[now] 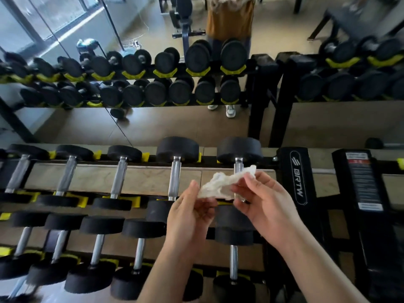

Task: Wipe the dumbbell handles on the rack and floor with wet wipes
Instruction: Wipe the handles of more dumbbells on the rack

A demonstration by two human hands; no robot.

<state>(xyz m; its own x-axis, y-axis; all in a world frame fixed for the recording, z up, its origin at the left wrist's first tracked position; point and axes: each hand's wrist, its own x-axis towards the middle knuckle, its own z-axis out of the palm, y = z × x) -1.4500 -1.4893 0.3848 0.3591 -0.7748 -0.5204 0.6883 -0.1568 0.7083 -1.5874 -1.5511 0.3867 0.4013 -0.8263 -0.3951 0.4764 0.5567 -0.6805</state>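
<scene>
Above rack [295, 171]: crumpled white wipe [220, 184] pinched between left hand [190, 215], right hand [264, 202].

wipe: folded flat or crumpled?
Crumpled, partly stretched: the wipe hangs wrinkled between left hand and right hand, each pinching one end.

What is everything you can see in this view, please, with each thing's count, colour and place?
wet wipe: one, white, crumpled, stretched between both hands above the rack's right end
upper-tier dumbbells: at least five, black heads, silver handles, lying across the top tier
lower-tier dumbbells: at least five, black heads, silver handles, on the nearer tier
rack: one, black with yellow cradles, across the foreground
second rack: one, black, labelled, at right
mirror: one, on the wall behind the racks
left hand: one, bare, pinches the wipe's near end
right hand: one, bare, pinches its far end
</scene>
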